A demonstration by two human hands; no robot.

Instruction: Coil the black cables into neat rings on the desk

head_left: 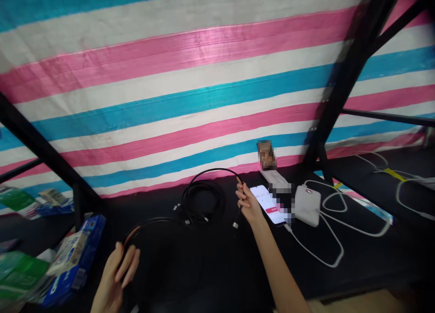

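My right hand (246,203) pinches a black cable (217,172) near its plug end, which hangs just below my fingers. The cable arcs up and back to a loose black coil (203,199) lying on the dark shelf. My left hand (118,272) is low at the front left, its fingers curled around another loop of black cable (149,221). A lit phone (268,204) lies right of my right hand, beside a white power bank (307,205).
White cables (331,240) trail from the power bank across the dark shelf (356,258). Black frame bars (343,81) cross a pink, blue and white striped tarp (170,77). Snack packs and a blue box (73,258) sit at the lower left.
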